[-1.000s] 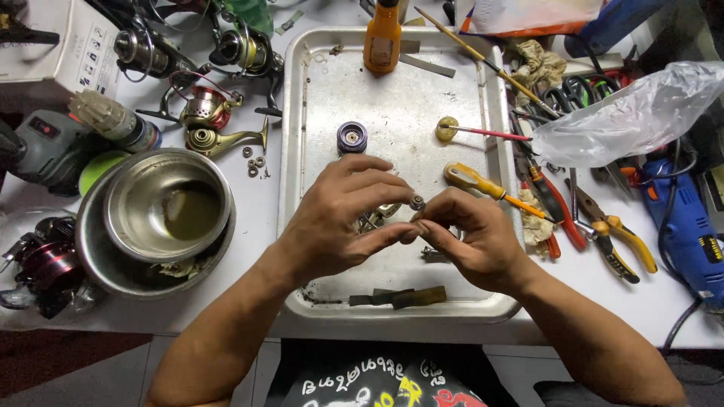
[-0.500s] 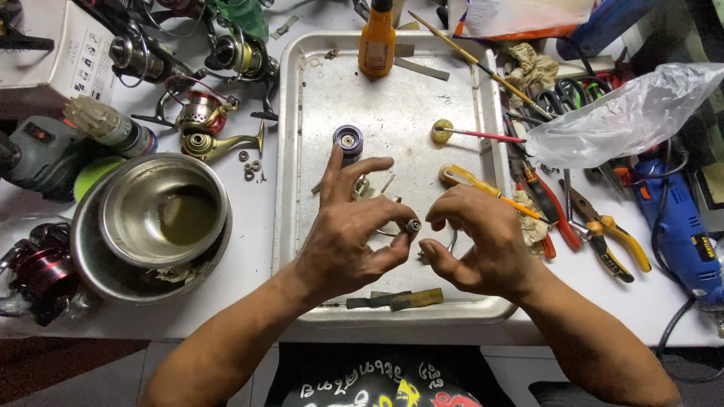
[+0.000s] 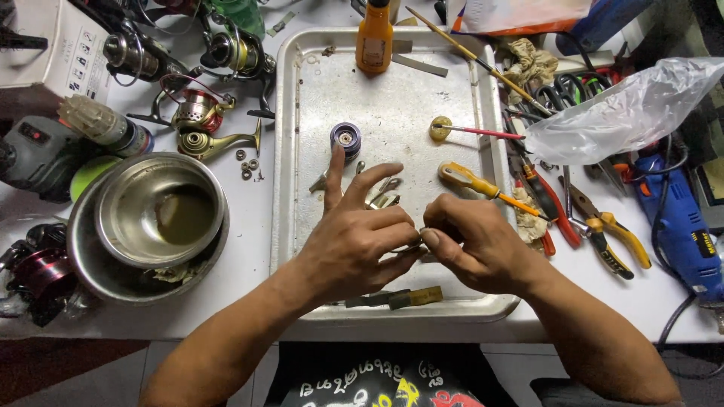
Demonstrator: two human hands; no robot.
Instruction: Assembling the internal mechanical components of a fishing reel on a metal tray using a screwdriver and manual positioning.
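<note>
Single head cam, no second view, so nothing shared. Looks almost straight down from above the person's chest onto the bench; forearms enter from the bottom edge, far side of the bench is at top. Close range: metal tray (image 3: pixel 286 136) sits centre frame, both hands meet mid-frame over it. Steel bowls (image 3: pixel 162 215) left, blue drill (image 3: pixel 679 218) right, both near the edges. Slight forward tilt, probably.
</note>
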